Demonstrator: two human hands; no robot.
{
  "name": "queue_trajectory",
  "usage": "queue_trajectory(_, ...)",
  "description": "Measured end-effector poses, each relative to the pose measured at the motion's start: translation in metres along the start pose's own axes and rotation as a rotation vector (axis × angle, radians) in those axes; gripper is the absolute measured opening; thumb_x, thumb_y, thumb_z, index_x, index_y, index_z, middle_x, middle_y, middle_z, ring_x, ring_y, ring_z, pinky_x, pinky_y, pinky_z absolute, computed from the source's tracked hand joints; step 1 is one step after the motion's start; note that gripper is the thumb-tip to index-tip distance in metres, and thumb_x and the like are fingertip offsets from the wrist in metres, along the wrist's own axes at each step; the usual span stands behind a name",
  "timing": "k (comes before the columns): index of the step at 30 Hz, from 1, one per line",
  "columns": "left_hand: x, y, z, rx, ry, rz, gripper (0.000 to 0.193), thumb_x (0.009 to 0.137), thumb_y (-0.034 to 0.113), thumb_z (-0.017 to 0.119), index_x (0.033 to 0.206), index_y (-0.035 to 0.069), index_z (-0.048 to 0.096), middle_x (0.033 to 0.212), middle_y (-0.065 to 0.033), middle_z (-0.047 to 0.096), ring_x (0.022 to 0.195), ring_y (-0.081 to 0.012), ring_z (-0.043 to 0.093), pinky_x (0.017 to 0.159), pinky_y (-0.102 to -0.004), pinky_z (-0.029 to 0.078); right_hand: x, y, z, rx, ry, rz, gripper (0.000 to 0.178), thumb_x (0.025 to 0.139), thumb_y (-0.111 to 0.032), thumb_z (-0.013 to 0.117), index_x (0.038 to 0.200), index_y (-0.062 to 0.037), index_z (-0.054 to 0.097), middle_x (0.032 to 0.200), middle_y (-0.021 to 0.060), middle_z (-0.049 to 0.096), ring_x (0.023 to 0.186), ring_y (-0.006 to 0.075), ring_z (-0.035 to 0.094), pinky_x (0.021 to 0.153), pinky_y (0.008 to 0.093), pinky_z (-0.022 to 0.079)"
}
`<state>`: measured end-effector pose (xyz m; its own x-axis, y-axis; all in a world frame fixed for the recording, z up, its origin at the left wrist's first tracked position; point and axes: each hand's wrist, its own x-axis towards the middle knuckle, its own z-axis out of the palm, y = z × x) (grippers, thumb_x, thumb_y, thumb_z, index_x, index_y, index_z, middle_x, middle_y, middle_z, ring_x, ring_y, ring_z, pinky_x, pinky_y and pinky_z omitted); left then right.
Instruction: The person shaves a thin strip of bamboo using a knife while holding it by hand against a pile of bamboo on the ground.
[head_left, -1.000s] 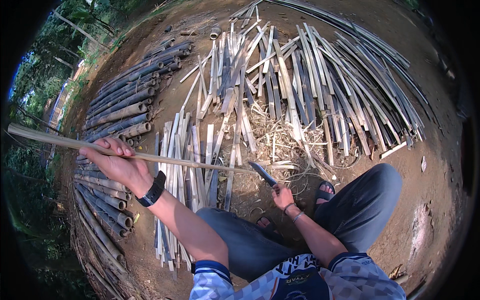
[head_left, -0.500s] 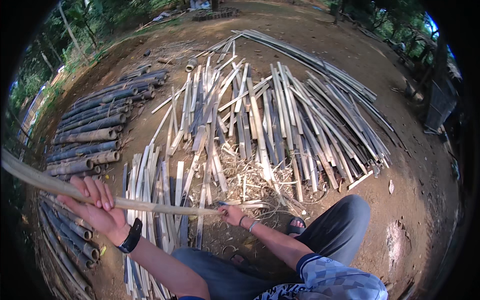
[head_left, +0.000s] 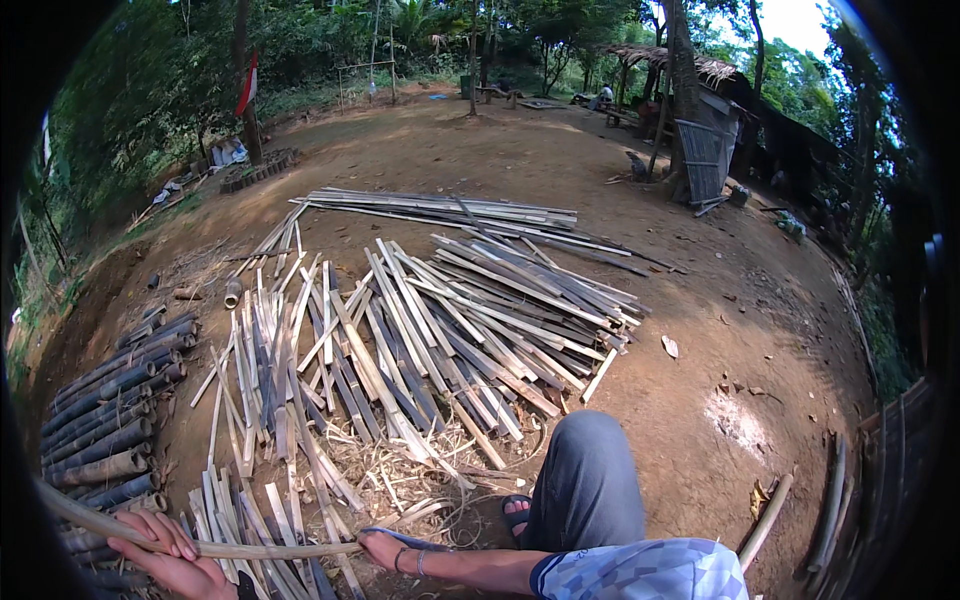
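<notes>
A long pale bamboo strip (head_left: 270,551) runs across the lower left, its left part bending upward toward the picture's rim. My left hand (head_left: 165,552) is closed around it, fingers curled over the top. At the strip's right end, my right hand (head_left: 385,549) is closed on what looks like a knife (head_left: 372,530). Only a thin bluish-grey edge of that tool shows; the fingers hide its handle. Curled bamboo shavings (head_left: 395,475) lie just beyond my right hand. Split bamboo slats (head_left: 205,510) spread on the ground beneath and beyond my left hand.
A large heap of slats (head_left: 470,330) fans out ahead. Dark bamboo poles (head_left: 100,425) lie stacked at the left. My bent knee (head_left: 590,470) rises right of my hands. A lone bamboo pole (head_left: 768,520) lies at the lower right; a thatched shelter (head_left: 680,62) stands far off.
The view has tilted up and swung right, so hands and slats sit lower and further left in the picture. Both hands keep their hold; the strip stays between them.
</notes>
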<state>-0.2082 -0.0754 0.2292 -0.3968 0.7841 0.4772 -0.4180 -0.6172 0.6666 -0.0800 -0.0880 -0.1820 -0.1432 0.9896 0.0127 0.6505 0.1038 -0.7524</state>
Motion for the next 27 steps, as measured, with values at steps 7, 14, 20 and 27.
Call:
queue_trajectory(7, -0.02, 0.001, 0.01, 0.028, 0.03, -0.008, 0.041, 0.102, 0.043, 0.027, 0.073, 0.014, 0.031, 0.055, 0.0044, 0.022, 0.041, -0.0029, 0.018, 0.034, -0.019, 0.015, 0.003, 0.015, -0.007, -0.14, -0.124, -0.107, 0.011, 0.078, -0.008, 0.058, 0.08, 0.0016, 0.064, 0.078, 0.0252, 0.064, 0.076, 0.0399, 0.065, 0.068, 0.0458, 0.053)
queue_trajectory(14, -0.027, 0.009, 0.006, -0.005, 0.023, 0.029, 0.042, 0.102, 0.042, 0.028, 0.072, 0.014, 0.029, 0.054, 0.0043, 0.023, 0.04, -0.0029, 0.019, 0.034, -0.0169, 0.016, 0.002, 0.023, -0.014, -0.154, -0.179, -0.064, 0.014, 0.077, -0.012, 0.06, 0.082, 0.0001, 0.065, 0.077, 0.0227, 0.065, 0.075, 0.0385, 0.066, 0.067, 0.0442, 0.054)
queue_trajectory(20, -0.027, 0.009, 0.009, 0.024, 0.065, 0.004, 0.042, 0.102, 0.042, 0.028, 0.071, 0.013, 0.028, 0.054, 0.0038, 0.022, 0.039, -0.0036, 0.017, 0.033, -0.0176, 0.015, -0.023, 0.032, -0.019, -0.345, -0.31, -0.104, 0.015, 0.077, -0.013, 0.06, 0.082, 0.0014, 0.065, 0.077, 0.0208, 0.066, 0.076, 0.0362, 0.067, 0.067, 0.0451, 0.054)
queue_trajectory(27, -0.025, 0.014, -0.001, 0.096, -0.069, 0.044, 0.053, 0.096, 0.058, 0.026, 0.068, 0.013, 0.034, 0.053, 0.0011, 0.029, 0.04, -0.0115, 0.027, 0.037, -0.0216, 0.025, -0.09, 0.061, -0.022, -0.261, -0.321, 0.205, 0.026, 0.077, -0.018, 0.061, 0.099, -0.0038, 0.061, 0.086, 0.015, 0.067, 0.079, 0.0353, 0.067, 0.068, 0.0467, 0.054)
